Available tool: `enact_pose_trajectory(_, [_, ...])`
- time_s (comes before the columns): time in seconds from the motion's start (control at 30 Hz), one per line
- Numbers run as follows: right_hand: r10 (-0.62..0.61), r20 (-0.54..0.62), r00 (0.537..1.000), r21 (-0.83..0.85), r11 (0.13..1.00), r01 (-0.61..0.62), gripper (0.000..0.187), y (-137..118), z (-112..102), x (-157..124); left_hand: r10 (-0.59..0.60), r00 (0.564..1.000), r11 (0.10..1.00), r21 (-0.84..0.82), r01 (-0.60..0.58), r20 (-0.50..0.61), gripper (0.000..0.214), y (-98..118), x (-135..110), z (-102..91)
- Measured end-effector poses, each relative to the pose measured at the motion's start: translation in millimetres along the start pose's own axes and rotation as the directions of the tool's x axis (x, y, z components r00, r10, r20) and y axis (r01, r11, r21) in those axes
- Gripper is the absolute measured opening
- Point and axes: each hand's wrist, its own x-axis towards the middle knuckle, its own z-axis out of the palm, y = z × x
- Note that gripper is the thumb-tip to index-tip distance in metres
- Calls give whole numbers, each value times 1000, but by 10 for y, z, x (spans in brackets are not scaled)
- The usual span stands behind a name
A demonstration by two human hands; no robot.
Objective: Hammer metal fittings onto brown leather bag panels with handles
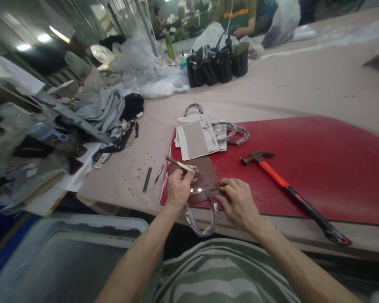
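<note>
A brown leather bag panel (205, 170) lies on the near left corner of a red mat (318, 168). Its plastic-wrapped handle (202, 223) hangs over the table's front edge. My left hand (179, 185) is closed round a thin metal tool (180, 164), whose tip rests on the panel. My right hand (236, 200) presses down on the panel's near edge beside the handle's base, fingers curled.
A hammer (290, 189) with an orange and black handle lies on the mat to the right. A stack of pale bag panels (198, 136) sits behind. Small metal tools (151, 176) lie left. Black handbags (217, 63) stand far back near another person (240, 17). Clutter fills the left side.
</note>
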Motion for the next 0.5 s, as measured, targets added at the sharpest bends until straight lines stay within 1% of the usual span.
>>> enact_pose_trajectory(0.03, [6, -4, 1000, 6, 1000, -6, 7, 3, -11, 2, -3, 999, 1000, 20, 4, -43, 31, 28, 86, -137])
enact_pose_trajectory(0.07, [12, -8, 1000, 7, 1000, -12, 7, 2, -18, 6, 20, 996, 995, 95, -11, -87, 33, 55, 179, -300])
enact_pose_trajectory(0.1, [15, -13, 1000, 4, 1000, -15, 7, 0, -21, 10, 54, 991, 974, 225, -25, -126, 32, 77, 273, -482])
enact_pose_trajectory(0.13, [14, -16, 1000, -3, 1000, -14, 7, -1, -20, 13, 79, 985, 920, 391, -12, -156, 31, 94, 363, -675])
enact_pose_trajectory(0.17, [9, -16, 1000, -12, 1000, -9, 7, 1, -16, 14, 86, 981, 831, 556, 26, -175, 28, 104, 445, -870])
enact_pose_trajectory(0.2, [2, -18, 1000, -20, 1000, -2, 7, 6, -10, 15, 69, 980, 703, 706, 85, -186, 26, 106, 516, -1056])
enact_pose_trajectory(0.23, [-8, -16, 1000, -28, 1000, 8, 8, 15, -2, 14, 30, 979, 551, 821, 150, -199, 26, 97, 574, -1227])
enact_pose_trajectory(0.27, [-19, -13, 1000, -34, 999, 19, 8, 27, 6, 12, -26, 977, 398, 894, 203, -211, 26, 79, 616, -1377])
enact_pose_trajectory(0.3, [-31, -15, 999, -40, 999, 30, 9, 41, 15, 11, -88, 971, 268, 933, 240, -224, 27, 51, 643, -1501])
enact_pose_trajectory(0.33, [-41, -17, 999, -46, 998, 40, 10, 56, 23, 10, -146, 961, 175, 950, 260, -236, 28, 15, 657, -1600])
enact_pose_trajectory(0.37, [-49, -20, 999, -53, 997, 48, 11, 69, 29, 10, -196, 950, 121, 956, 268, -241, 27, -26, 657, -1672])
enact_pose_trajectory(0.4, [-55, -25, 998, -59, 997, 54, 11, 79, 33, 10, -232, 942, 99, 958, 270, -241, 26, -66, 647, -1720])
enact_pose_trajectory(0.43, [-60, -25, 998, -64, 996, 58, 13, 86, 34, 12, -250, 938, 97, 958, 270, -239, 24, -102, 625, -1743])
enact_pose_trajectory(0.5, [-63, -16, 998, -72, 996, 61, 18, 88, 25, 21, -250, 940, 104, 958, 266, -233, 23, -148, 549, -1723])
